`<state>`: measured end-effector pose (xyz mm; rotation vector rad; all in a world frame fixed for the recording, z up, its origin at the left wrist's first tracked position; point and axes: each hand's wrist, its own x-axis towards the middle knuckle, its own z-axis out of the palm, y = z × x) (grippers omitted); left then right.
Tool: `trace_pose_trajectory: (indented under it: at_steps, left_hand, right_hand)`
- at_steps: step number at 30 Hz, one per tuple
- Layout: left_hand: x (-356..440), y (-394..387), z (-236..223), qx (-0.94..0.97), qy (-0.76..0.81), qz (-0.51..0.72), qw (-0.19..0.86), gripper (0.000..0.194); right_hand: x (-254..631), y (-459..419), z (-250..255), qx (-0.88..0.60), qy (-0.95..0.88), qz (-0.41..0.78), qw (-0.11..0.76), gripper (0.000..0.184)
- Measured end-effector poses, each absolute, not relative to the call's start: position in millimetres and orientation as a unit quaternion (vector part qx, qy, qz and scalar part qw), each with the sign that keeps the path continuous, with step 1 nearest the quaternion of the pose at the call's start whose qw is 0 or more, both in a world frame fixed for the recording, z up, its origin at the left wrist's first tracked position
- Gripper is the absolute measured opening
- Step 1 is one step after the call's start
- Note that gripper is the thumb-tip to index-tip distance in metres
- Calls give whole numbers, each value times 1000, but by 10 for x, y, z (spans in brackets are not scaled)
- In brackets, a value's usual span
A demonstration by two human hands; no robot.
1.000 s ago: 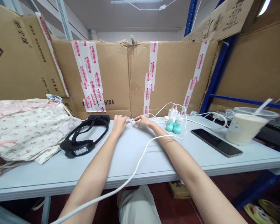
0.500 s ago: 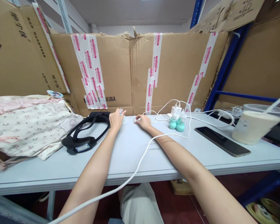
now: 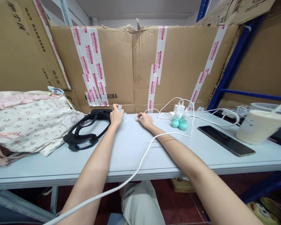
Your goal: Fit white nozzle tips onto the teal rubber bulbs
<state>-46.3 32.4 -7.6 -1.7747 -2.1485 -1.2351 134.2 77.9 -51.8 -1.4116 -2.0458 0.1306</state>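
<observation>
My left hand (image 3: 117,115) is at the back of the table, fingers closed around a small teal bottle (image 3: 120,107). Its clear top pokes out above the fingers, and most of its body is hidden. Just to the right, my right hand (image 3: 144,120) rests near the table surface with thumb and fingers pinched together. Something small and whitish or clear shows at its fingertips, too small to name. Several teal bottles (image 3: 183,124) with clear nozzle tops stand in a cluster to the right of that hand.
A black head-mounted strap device (image 3: 84,142) lies left of my left arm, beside a floral cloth bag (image 3: 35,125). A white cable (image 3: 140,162) runs across both arms to a white charger (image 3: 178,108). At right are a phone (image 3: 226,140) and a drink cup (image 3: 253,126). Cardboard (image 3: 121,68) walls the back.
The view has shifted slightly. My left hand has turned a little, with more of the bottle's clear top showing. My right hand stays nearly where it was, still pinched.
</observation>
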Motion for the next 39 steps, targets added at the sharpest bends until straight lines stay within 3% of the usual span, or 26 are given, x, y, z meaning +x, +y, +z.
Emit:
trace_pose_trajectory:
  at_steps: [12, 20, 25, 31, 34, 39]
  left_hand:
    - [-419, 319, -114, -633, -670, -383, 58, 35]
    - [-415, 321, -116, -648, -654, -388, 45, 35]
    - [-387, 318, -155, -712, -600, -360, 53, 28]
    - [-343, 277, -128, -749, -552, -358, 81, 25]
    - [-361, 310, -107, -758, -524, -384, 51, 24]
    - [-360, 400, -101, -766, -486, -420, -35, 27]
  right_hand:
    - [1313, 755, -497, -545, -780, 21, 307, 18]
    - [1328, 735, -523, -534, -770, 25, 348, 20]
    - [1314, 593, -402, -466, -756, -57, 456, 25]
    - [1278, 503, -317, -367, -826, -160, 396, 30]
    - [1277, 514, -328, -355, -831, -197, 381, 26]
    - [1322, 551, -305, -365, -800, -214, 425, 28]
